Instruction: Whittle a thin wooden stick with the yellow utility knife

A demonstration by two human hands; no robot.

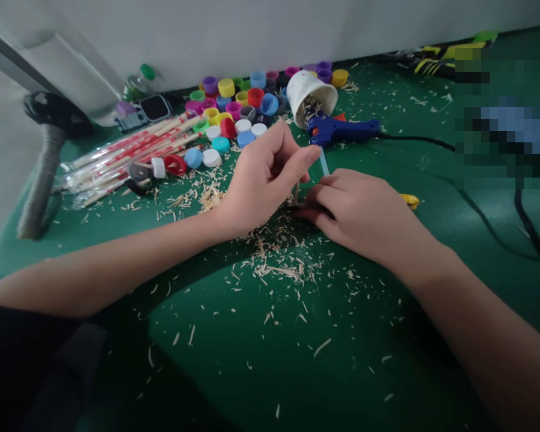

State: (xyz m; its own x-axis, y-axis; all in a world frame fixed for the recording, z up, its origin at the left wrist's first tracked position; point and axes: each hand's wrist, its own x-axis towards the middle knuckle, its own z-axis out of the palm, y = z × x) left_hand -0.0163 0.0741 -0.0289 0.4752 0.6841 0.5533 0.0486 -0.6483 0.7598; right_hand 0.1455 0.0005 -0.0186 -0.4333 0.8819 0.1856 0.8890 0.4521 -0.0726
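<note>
- Left hand (265, 180): its grip is pinching a thin stick (296, 191), thumb and fingers closed with no gap showing.
- Right hand (364, 207): its grip is curling tight, apparently on a dark sliver (299, 207), perhaps a blade; its palm is hiding the rest.
- Stick: it is standing between the two hands, above the tabletop (234, 399); its long axis is running steeply, close to upright, the lower end pointing down toward the right fingertips. The upper end is hiding in the left hand.
- Step: judging by the shavings (283, 271) lying beneath, the hands are probably paring the stick; the next move is calling for a firm left hold and a shallow edge angle clear of the fingers.
- Surroundings: caps (255, 97) are lying at the far side, a glue gun (353, 130) is resting by a tipped cup (302, 90), and wrapped sticks (139, 150) are lying to the left.
</note>
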